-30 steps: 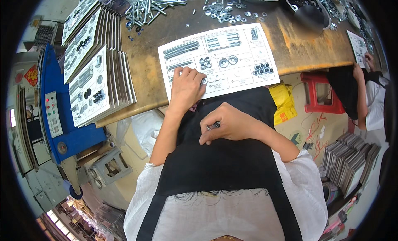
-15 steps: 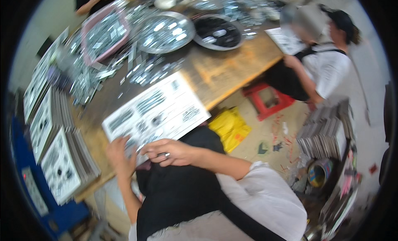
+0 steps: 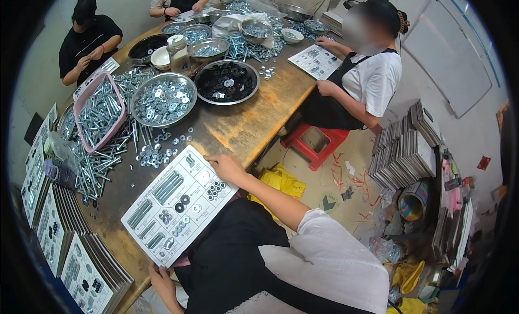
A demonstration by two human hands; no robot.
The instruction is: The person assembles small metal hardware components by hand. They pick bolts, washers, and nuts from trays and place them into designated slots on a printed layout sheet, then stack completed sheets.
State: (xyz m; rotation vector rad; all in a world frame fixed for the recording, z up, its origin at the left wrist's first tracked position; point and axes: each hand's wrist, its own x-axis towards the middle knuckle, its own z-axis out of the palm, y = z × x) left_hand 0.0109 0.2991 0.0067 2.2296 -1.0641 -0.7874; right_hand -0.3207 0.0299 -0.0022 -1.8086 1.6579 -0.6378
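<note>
A white printed card (image 3: pixel 172 208) lies slanted over the table's near edge, bearing bolts, nuts, silver washers and black rings in ruled boxes. My left hand (image 3: pixel 164 286) grips its near left corner, thumb along the edge; the other fingers are partly hidden under it. At the far right corner, my right hand (image 3: pixel 230 169) is closed on the card's edge. Just beyond the card lie loose nuts (image 3: pixel 154 156). Farther off are a steel bowl of washers (image 3: pixel 135 109), a bowl of black rings (image 3: pixel 254 92) and a pink basket of bolts (image 3: pixel 123 118).
Stacked filled cards (image 3: pixel 89 271) line the table's left side beside a purple-capped jar (image 3: pixel 60 173). Three other people sit round the table, one at right on a red stool (image 3: pixel 319 161). More cards are piled on a rack (image 3: pixel 403 160); yellow bags (image 3: pixel 284 183) lie on the floor.
My hands were together over the card's near left part; now they are apart at opposite corners. My right hand has moved up and right, my left down. The view has shifted and sharpened.
</note>
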